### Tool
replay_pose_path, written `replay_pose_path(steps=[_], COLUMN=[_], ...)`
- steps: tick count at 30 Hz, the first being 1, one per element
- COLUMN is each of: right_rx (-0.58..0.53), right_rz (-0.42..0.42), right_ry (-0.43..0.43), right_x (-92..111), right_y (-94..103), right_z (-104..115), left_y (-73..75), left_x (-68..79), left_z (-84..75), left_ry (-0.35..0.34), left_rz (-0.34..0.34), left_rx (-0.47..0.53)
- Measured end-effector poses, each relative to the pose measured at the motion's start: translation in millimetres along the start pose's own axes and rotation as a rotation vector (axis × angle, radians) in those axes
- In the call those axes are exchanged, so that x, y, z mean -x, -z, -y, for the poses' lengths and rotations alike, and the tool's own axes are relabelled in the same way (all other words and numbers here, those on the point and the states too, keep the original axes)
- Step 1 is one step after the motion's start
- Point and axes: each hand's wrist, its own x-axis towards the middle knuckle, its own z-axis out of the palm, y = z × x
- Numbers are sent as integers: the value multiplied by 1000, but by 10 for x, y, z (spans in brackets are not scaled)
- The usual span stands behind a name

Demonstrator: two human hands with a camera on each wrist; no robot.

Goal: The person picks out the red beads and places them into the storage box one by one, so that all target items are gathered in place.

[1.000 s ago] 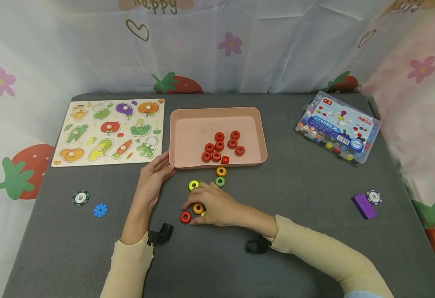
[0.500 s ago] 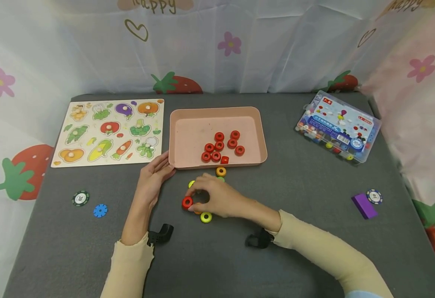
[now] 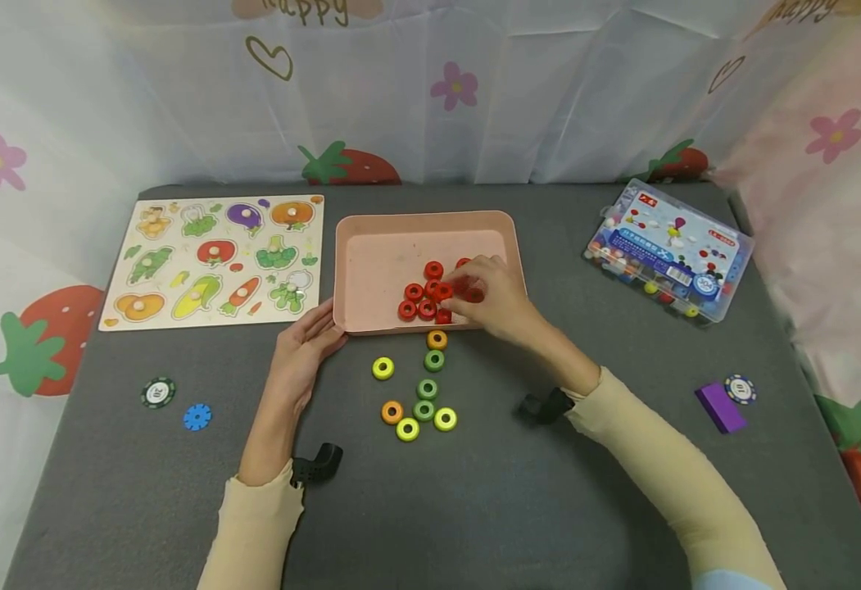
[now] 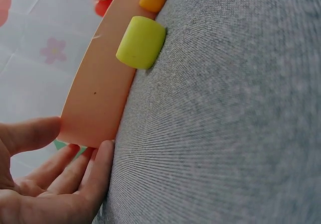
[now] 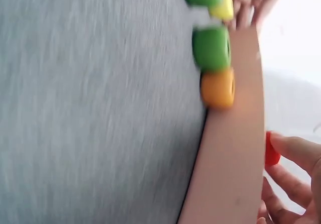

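Observation:
In the head view my right hand (image 3: 500, 299) reaches over the near right part of the pink tray (image 3: 371, 246), pinching a red ring bead (image 3: 442, 292) between thumb and fingers. The right wrist view catches that red bead (image 5: 272, 148) just beyond the tray's rim. Under and beside the hand, several more red ring beads (image 3: 407, 310) lie in the tray, some partly covered. My left hand (image 3: 305, 352) touches the tray's near left corner. Seen from the left wrist, its thumb (image 4: 42, 130) meets the upper rim, and its fairly straight fingers lie against the end wall.
In front of the tray lie yellow (image 3: 382, 368), green (image 3: 427, 388) and orange (image 3: 391, 412) ring beads. A vegetable puzzle board (image 3: 212, 262) is at left, a clear plastic case (image 3: 669, 250) at right. Chips (image 3: 159, 392) and a purple block (image 3: 721, 408) lie farther out.
My right hand has picked up the red ring bead from the cloth near the orange one and carried it up and right over the tray. The left hand stays at the corner.

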Motion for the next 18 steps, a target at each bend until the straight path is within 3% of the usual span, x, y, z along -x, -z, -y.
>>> replay_pose_path(steps=[5, 18], right_rx=[7, 17], right_rz=[-9, -31], right_ry=[-25, -38], right_x=[-18, 0], right_y=[111, 131], right_z=[-116, -152], left_y=[-2, 8], left_x=[0, -4], left_z=[6, 11], left_ry=[0, -8], left_rz=[1, 13], left_rx=[-4, -3])
